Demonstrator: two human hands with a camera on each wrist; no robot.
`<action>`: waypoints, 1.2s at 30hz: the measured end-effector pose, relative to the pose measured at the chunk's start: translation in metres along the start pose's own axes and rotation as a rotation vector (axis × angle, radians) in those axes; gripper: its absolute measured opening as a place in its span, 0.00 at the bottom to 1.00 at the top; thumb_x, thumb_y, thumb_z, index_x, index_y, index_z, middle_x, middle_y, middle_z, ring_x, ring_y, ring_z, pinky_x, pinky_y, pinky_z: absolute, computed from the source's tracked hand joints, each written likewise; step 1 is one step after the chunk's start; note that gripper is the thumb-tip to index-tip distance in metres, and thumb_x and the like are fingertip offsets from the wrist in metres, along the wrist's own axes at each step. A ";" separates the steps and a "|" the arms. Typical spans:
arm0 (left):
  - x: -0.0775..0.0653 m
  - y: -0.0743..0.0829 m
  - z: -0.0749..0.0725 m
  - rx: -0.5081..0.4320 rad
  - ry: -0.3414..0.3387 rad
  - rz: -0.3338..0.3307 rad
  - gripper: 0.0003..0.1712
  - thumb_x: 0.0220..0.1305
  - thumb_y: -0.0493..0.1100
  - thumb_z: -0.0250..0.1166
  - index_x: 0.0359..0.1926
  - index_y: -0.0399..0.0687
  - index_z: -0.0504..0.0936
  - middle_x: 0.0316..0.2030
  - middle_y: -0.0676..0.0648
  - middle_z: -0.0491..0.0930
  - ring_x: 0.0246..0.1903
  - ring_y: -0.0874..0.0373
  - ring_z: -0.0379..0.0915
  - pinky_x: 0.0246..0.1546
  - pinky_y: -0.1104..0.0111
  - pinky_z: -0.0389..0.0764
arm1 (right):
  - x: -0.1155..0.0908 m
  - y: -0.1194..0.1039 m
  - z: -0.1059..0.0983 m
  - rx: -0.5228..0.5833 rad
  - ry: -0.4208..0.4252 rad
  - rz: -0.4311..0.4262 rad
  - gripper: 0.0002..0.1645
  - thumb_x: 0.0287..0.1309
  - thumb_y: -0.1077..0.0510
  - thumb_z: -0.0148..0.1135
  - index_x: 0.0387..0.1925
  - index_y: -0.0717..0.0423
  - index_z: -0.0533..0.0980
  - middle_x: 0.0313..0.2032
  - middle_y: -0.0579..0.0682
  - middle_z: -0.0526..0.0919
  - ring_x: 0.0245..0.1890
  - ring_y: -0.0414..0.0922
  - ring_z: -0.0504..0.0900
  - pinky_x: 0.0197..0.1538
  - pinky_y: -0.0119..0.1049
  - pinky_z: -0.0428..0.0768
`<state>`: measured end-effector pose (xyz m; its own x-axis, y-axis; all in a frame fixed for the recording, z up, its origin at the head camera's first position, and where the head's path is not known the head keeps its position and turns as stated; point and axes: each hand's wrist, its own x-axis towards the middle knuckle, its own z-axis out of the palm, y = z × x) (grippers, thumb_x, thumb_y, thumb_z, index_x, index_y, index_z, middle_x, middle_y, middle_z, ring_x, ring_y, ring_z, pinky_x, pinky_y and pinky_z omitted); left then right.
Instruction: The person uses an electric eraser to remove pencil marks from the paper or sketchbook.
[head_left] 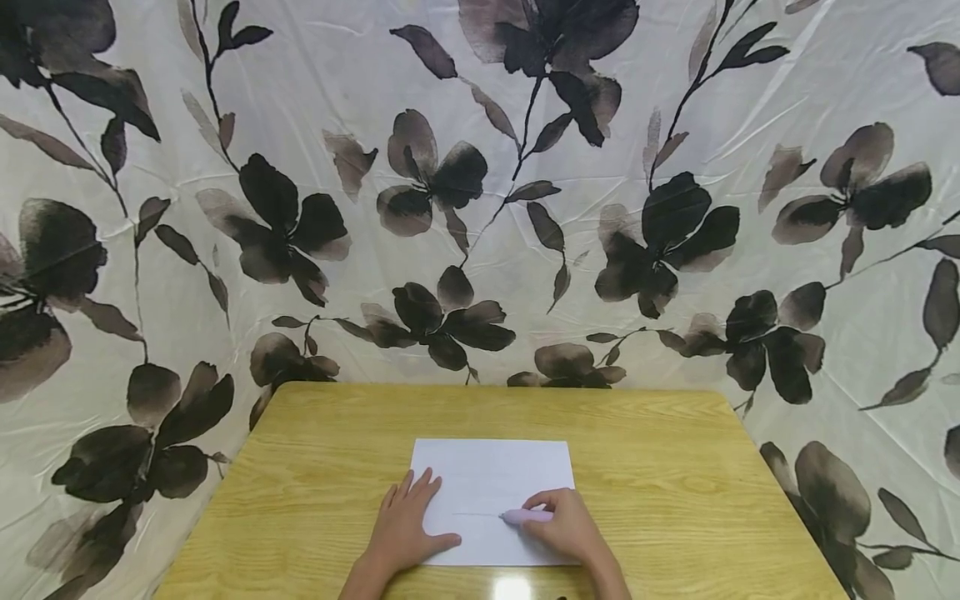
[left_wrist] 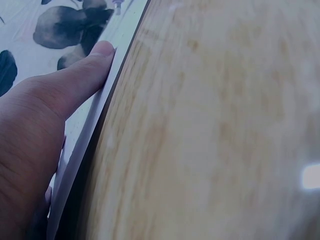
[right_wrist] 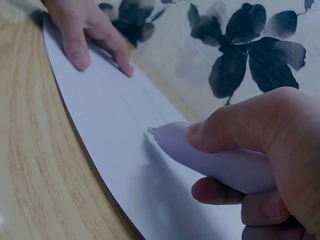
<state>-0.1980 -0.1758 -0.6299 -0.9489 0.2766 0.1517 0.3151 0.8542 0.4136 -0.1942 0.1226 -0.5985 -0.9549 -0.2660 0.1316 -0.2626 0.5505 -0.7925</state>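
Note:
A white sheet of paper [head_left: 487, 467] lies on the wooden table. My left hand [head_left: 405, 521] rests spread on its left side, thumb pressing near the front edge. In my right hand [head_left: 567, 527] is a thick lavender pen-shaped tool [right_wrist: 215, 162], pinched between thumb and fingers. Its small greyish tip points left and sits right at the paper's surface. From the tip a thin straight line [head_left: 476, 514] runs left across the sheet. The left wrist view shows the left thumb [left_wrist: 80, 80] along the paper's edge, which stands slightly raised over a dark shadow.
The yellow wood-grain table [head_left: 322, 467] extends around the sheet on all sides. Behind and beside it hangs a white cloth [head_left: 525, 275] printed with dark flowers. A bright light reflection [head_left: 512, 587] shows near the front, beside a small dark thing [head_left: 561, 597] cut off by the frame.

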 end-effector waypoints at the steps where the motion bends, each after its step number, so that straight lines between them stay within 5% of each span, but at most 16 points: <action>1: 0.000 0.000 0.000 -0.002 0.000 0.001 0.59 0.42 0.80 0.64 0.67 0.47 0.70 0.70 0.43 0.61 0.71 0.38 0.46 0.66 0.39 0.48 | 0.000 -0.001 0.000 0.000 0.000 -0.005 0.08 0.42 0.57 0.74 0.30 0.49 0.86 0.29 0.40 0.85 0.28 0.37 0.76 0.31 0.30 0.76; 19: 0.000 0.000 0.001 -0.007 -0.011 0.009 0.59 0.43 0.79 0.63 0.68 0.46 0.69 0.70 0.42 0.60 0.71 0.37 0.46 0.66 0.39 0.48 | 0.003 0.001 0.007 0.022 -0.002 -0.008 0.06 0.44 0.56 0.74 0.28 0.48 0.86 0.25 0.38 0.83 0.21 0.34 0.73 0.24 0.29 0.75; 36: 0.001 0.002 -0.001 -0.010 0.002 0.010 0.58 0.43 0.79 0.64 0.68 0.46 0.70 0.70 0.42 0.61 0.71 0.37 0.46 0.66 0.38 0.48 | 0.002 0.001 0.003 0.008 -0.001 0.039 0.06 0.43 0.57 0.74 0.28 0.48 0.86 0.27 0.38 0.83 0.25 0.36 0.75 0.28 0.30 0.75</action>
<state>-0.1987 -0.1744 -0.6281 -0.9457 0.2844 0.1575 0.3249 0.8467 0.4214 -0.1959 0.1202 -0.6013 -0.9642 -0.2456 0.1002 -0.2244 0.5540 -0.8017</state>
